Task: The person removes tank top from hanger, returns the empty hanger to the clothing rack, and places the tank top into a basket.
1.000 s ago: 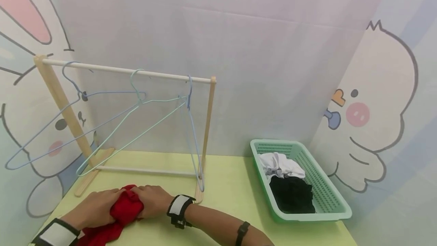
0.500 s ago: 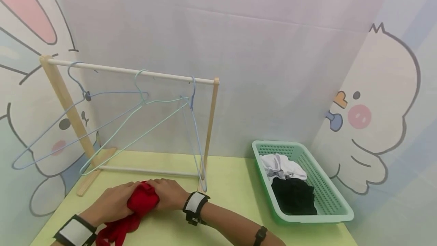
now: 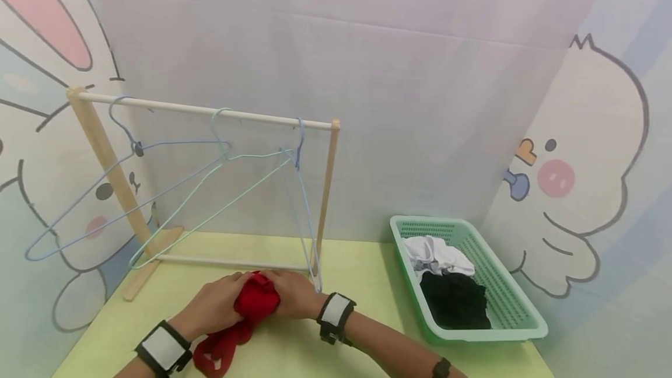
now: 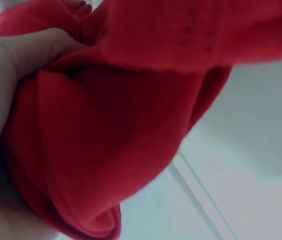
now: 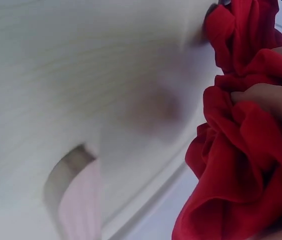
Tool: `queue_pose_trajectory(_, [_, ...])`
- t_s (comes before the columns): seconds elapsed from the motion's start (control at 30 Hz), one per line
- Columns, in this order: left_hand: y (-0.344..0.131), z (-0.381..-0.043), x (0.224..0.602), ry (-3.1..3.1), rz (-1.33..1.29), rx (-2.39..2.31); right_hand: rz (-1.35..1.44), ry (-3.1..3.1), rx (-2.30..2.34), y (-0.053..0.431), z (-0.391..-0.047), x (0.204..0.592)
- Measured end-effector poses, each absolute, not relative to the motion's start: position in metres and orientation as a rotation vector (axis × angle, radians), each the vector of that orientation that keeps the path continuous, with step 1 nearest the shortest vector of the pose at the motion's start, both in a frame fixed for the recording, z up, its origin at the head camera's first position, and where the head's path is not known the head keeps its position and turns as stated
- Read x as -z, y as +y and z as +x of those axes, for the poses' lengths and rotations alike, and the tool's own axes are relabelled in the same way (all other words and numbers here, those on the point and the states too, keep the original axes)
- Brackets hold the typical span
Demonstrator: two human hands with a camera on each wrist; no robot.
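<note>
Bunched red cloth (image 3: 257, 296), a garment by its folds and seams, is gripped between both hands low in front of the rack. My left hand (image 3: 217, 303) holds its left side, the thumb lying over the fabric in the left wrist view. On the other side my right hand (image 3: 294, 295) grips it, with the thumb (image 5: 266, 97) pressed into the folds in the right wrist view. A loose end of the cloth hangs below the left hand. Most fingertips are hidden by fabric.
Behind the hands a wooden rack (image 3: 210, 108) carries a blue hanger (image 3: 79, 197), a mint hanger (image 3: 210, 214) and another blue hanger (image 3: 307, 209). At the right stands a green basket (image 3: 504, 284) with white cloth (image 3: 438, 256) and black cloth (image 3: 455, 301), on a yellow table (image 3: 362, 284).
Both hands have carried the bunched red cloth to the right and slightly up, keeping their hold. The scene has shifted slightly right in the head view. Rack and basket stay in place.
</note>
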State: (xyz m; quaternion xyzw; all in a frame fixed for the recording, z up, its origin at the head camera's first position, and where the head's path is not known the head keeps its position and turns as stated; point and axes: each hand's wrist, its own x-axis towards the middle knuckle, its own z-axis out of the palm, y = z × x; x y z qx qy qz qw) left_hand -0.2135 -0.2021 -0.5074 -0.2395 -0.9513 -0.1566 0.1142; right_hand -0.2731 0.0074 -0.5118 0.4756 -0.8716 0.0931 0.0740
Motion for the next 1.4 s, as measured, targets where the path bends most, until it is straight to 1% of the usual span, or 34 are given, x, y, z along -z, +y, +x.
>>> queue_pose_trajectory(0.4, [-0.15, -0.233, 0.505, -2.761, -0.799, 0.584, 1.3, -2.628, -0.365, 0.065, -0.278, 0.51])
queue_pose_trajectory(0.57, [-0.124, -0.24, 0.504, -2.758, -0.838, 0.672, 1.242, -2.664, -0.373, 0.094, -0.277, 0.501])
queue_pose_trajectory(0.8, [-0.094, -0.251, 0.496, -2.706, -0.88, 0.836, 1.088, -2.728, -0.361, 0.13, -0.279, 0.484])
queue_pose_trajectory(1.17, [-0.048, -0.275, 0.48, -2.423, -1.122, 0.887, 0.977, -2.637, -0.394, 0.184, -0.289, 0.464])
queue_pose_trajectory(1.4, [-0.017, -0.288, 0.474, -2.467, -1.083, 0.755, 0.898, -2.627, -0.376, 0.21, -0.29, 0.449])
